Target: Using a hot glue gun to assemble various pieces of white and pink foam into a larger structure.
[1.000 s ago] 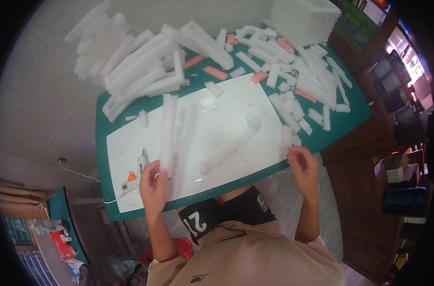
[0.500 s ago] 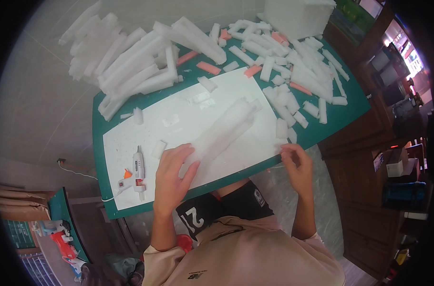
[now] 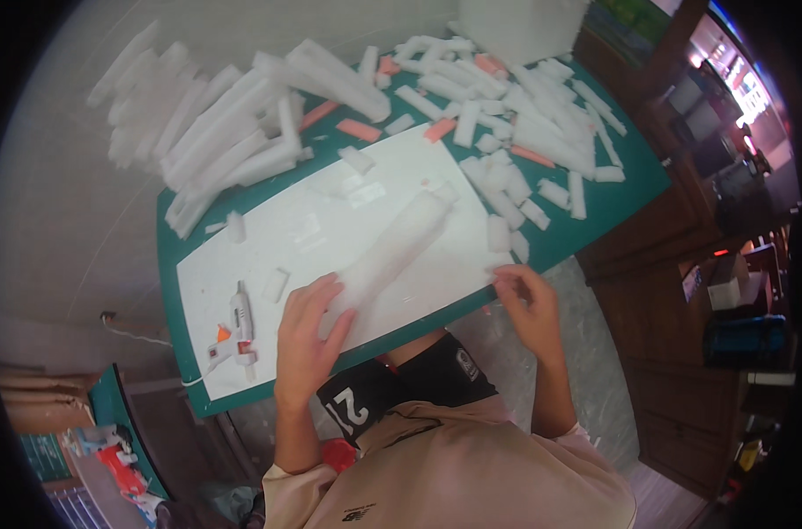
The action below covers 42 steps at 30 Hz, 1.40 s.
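Note:
A long white foam piece (image 3: 401,238) lies slantwise on the white board (image 3: 269,234), its far end toward the upper right. My left hand (image 3: 311,339) is at the foam's near end, thumb and fingers spread apart. Whether its fingertips press on the foam is hard to tell. At the board's right front corner is my right hand (image 3: 529,307), loosely curled, with a gap between thumb and fingers. Its fingertips are by the board's edge and grip nothing I can see. A white and grey glue gun (image 3: 241,317) with an orange trigger lies left of my left hand.
The board lies on a green table (image 3: 630,189). Long foam strips (image 3: 216,123) are heaped at the back left. Short foam pieces (image 3: 502,181) and several pink pieces (image 3: 358,130) are scattered at the back and right. A large white foam block (image 3: 520,26) stands behind.
The long foam piece shows a different, smoother face and looks narrower. My hands keep nearly the same places beside it. The whole view has shifted slightly.

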### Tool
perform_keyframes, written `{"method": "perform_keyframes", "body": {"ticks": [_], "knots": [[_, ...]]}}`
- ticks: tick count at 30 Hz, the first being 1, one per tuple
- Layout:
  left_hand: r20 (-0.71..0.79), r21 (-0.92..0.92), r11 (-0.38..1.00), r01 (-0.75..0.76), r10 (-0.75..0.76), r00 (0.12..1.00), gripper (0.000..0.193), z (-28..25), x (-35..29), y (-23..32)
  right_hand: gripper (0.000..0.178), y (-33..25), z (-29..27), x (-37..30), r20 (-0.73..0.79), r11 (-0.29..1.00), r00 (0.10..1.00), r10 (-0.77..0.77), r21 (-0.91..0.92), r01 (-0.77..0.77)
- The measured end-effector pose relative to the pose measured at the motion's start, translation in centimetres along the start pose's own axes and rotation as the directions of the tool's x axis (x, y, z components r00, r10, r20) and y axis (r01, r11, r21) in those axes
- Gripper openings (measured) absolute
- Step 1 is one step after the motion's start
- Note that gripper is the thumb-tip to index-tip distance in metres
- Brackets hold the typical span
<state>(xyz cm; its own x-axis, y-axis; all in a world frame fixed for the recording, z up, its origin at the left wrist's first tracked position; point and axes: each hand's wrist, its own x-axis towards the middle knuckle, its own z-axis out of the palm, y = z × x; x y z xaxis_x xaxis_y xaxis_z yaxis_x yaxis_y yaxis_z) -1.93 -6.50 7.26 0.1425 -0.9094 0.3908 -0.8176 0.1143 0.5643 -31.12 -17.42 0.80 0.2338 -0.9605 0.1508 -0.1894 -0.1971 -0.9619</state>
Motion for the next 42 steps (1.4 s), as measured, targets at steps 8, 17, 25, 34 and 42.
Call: {"method": "perform_keyframes", "body": {"ticks": [8, 17, 25, 34, 42], "knots": [[0.023, -0.043, 0.997, 0.06, -0.06, 0.998, 0.046, 0.0, -0.3, 0.2, 0.016, -0.2, -0.4, -0.1, 0.054, 0.999, 0.997, 0.051, -0.005, -0.051], [0.045, -0.049, 0.992, 0.117, -0.115, 0.992, 0.05, -0.2, -0.5, 0.1, 0.017, -0.1, -0.2, -0.2, 0.075, 0.999, 0.996, 0.05, -0.016, -0.049], [0.031, -0.075, 0.991, 0.11, -0.108, 0.994, 0.05, 0.1, -0.4, 0.2, 0.017, -0.3, -0.3, -0.1, 0.075, 0.998, 0.996, 0.056, -0.028, -0.054], [-0.213, -0.248, 0.966, 0.072, -0.127, 0.969, 0.034, 0.7, -0.9, -1.4, 0.016, -0.6, -1.3, 0.6, 0.026, 0.997, 0.999, -0.021, -0.075, 0.023], [-0.36, -0.418, 0.882, 0.218, -0.382, 0.851, 0.032, -1.7, -0.8, -4.7, 0.019, -0.7, -4.2, 2.2, -0.069, 0.991, 0.998, -0.011, -0.13, 0.002]]}}
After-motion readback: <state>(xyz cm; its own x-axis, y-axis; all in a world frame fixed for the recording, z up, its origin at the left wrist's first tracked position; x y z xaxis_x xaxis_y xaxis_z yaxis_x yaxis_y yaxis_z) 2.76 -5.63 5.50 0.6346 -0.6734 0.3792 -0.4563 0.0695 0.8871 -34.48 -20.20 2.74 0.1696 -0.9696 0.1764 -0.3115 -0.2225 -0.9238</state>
